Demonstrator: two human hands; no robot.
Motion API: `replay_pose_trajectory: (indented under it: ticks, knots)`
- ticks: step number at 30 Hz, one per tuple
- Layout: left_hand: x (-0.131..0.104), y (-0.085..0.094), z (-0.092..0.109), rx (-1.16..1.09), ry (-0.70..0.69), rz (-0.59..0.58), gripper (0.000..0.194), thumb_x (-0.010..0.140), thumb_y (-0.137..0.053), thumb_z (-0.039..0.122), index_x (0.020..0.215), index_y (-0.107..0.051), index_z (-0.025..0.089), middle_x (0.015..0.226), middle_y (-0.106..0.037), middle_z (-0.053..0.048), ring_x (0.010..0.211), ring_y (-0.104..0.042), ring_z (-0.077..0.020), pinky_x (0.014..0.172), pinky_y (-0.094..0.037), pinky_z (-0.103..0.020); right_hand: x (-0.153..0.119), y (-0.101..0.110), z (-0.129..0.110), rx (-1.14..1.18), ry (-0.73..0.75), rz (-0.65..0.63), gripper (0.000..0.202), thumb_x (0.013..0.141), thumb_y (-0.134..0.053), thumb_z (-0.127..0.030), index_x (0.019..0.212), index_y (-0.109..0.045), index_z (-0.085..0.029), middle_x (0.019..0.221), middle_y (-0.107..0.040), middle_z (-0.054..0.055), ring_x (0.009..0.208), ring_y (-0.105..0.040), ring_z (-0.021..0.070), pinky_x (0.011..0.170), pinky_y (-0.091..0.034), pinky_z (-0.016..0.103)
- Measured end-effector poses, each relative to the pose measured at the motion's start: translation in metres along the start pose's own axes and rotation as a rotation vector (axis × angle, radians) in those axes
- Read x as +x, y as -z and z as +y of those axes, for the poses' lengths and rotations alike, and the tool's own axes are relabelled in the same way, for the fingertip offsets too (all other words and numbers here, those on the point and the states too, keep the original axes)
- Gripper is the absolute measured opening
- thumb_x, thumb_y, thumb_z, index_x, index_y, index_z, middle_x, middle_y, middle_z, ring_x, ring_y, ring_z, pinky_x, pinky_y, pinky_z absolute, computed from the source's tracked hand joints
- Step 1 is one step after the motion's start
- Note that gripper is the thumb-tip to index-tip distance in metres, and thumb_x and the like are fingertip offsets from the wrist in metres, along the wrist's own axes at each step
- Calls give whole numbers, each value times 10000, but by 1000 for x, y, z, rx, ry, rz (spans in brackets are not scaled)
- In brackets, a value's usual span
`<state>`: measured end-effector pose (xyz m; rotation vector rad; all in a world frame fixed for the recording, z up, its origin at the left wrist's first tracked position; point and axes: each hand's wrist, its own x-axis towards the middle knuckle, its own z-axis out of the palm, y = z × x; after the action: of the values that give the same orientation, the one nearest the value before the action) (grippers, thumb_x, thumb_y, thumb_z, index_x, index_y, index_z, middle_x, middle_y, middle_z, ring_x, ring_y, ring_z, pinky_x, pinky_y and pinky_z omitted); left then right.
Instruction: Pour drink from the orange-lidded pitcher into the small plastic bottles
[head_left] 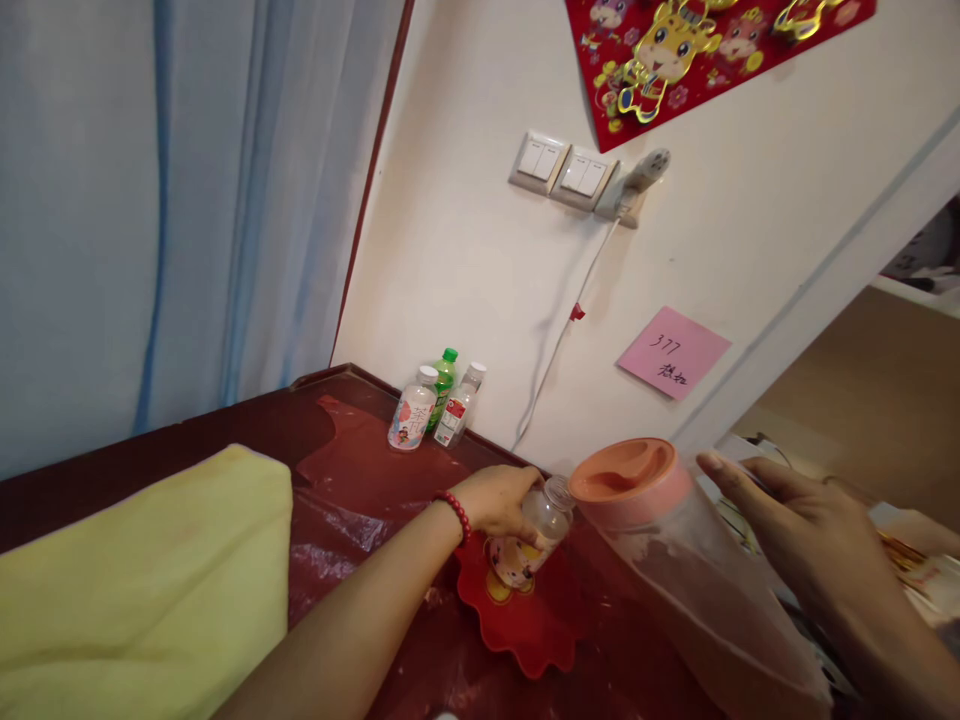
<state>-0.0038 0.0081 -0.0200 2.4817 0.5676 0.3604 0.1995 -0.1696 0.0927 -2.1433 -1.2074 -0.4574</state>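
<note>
Nearest me, a cloudy pitcher with an orange lid tips toward the bottle; I can't make out its contents. My right hand grips it from the far side, the handle hidden. Well apart from that, my left hand clasps a clear, uncapped bottle on a red scalloped tray. Beyond stand a white-capped labelled bottle, a green bottle and a smaller clear bottle, all capped.

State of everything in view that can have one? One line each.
Left hand: closed around uncapped bottle
Uncapped bottle: mouth open
Pitcher: orange lid on, tilted toward uncapped bottle
Right hand: beside pitcher, grip unclear
Pink-labelled bottle: capped
Green bottle: capped
Red-labelled bottle: capped
Plug: plugged in
Light switches: can't tell
Blue curtain: hanging
</note>
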Motion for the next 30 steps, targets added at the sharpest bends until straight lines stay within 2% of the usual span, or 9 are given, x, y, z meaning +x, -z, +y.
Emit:
replay_pose_trajectory:
  ticks: [4,11,21,25,30]
  knots:
    - [0,0,0,-8,10,-9,675,600,-838,456,1165,-572,201,1156,-691,-86,1001,-667,-287,746,-505,-300,1,1,-4,38,-105,-46,628,637,-489,-843,656,-629,-230,562,-562,-19,654,-559,220,606,-378,292]
    - [-1,1,1,-5,7,-9,688,601,-837,466,1175,-569,199,1178,-683,-93,1018,-659,-290,779,-508,-313,-2,2,-4,36,-72,-74,590,729,-506,-793,705,-651,-222,582,-575,-10,697,-558,229,642,-371,292]
    - [-1,2,3,16,12,-5,681,600,-836,477,1167,-568,209,1166,-689,-87,1001,-664,-284,755,-502,-303,-1,3,-2,51,-81,-66,594,735,-511,-796,720,-648,-218,607,-577,-21,702,-546,204,628,-358,269]
    - [-2,3,4,31,21,-16,638,618,-825,467,1146,-568,219,1172,-686,-83,1003,-662,-280,759,-496,-301,-1,2,-3,34,-66,-64,586,748,-509,-780,660,-609,-209,542,-492,-25,611,-491,179,575,-329,270]
    - [-1,3,3,21,15,-21,644,612,-829,462,1146,-565,216,1174,-685,-88,1016,-658,-291,752,-498,-303,-1,0,-3,34,-37,-45,573,767,-499,-774,683,-619,-220,554,-511,-14,610,-496,196,562,-348,281]
